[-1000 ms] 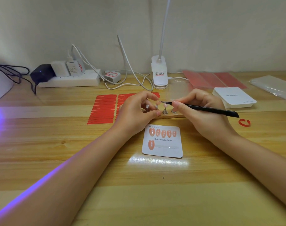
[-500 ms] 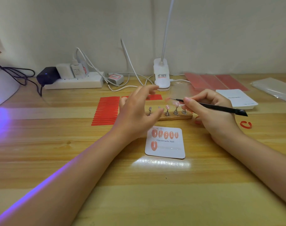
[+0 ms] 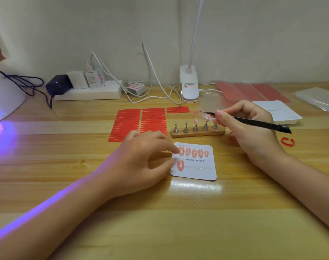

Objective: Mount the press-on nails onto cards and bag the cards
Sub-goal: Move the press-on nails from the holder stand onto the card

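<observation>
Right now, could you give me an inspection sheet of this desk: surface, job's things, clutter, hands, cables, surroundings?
Surface: wooden table, glossy, violet glow at left.
Job's things: card with six pink nails; wooden stand of metal pegs, two at left bare; red strips.
Clutter: curled red scrap; white box.
Hands: left hand steadies the card's left edge; right hand holds black tweezers.
Cables: white leads from power strip; black cord at left.
Surroundings: clip lamp, plain wall.
</observation>
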The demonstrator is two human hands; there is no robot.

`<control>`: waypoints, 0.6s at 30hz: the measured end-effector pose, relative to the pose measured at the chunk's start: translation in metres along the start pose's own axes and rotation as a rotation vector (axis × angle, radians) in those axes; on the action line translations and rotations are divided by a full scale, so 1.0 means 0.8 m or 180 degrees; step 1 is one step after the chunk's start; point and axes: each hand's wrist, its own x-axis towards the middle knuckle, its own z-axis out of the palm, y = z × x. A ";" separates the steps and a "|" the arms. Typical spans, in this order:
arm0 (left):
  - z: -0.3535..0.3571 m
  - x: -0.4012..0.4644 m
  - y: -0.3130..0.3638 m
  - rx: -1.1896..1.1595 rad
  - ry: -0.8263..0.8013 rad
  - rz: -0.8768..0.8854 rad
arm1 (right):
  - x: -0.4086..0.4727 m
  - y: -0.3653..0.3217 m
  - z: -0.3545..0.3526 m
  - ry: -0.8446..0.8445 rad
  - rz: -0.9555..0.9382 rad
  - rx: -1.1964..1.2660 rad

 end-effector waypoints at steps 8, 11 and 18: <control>0.008 -0.006 0.003 -0.0078 0.0051 -0.0007 | -0.011 -0.009 0.000 -0.0048 -0.0375 -0.0327; 0.009 -0.007 0.003 -0.0065 0.0092 -0.0013 | -0.014 -0.020 -0.002 -0.0077 -0.0605 -0.0321; 0.010 -0.008 0.006 0.0025 0.0121 -0.0074 | -0.039 -0.038 -0.011 -0.0510 -0.1043 -0.0490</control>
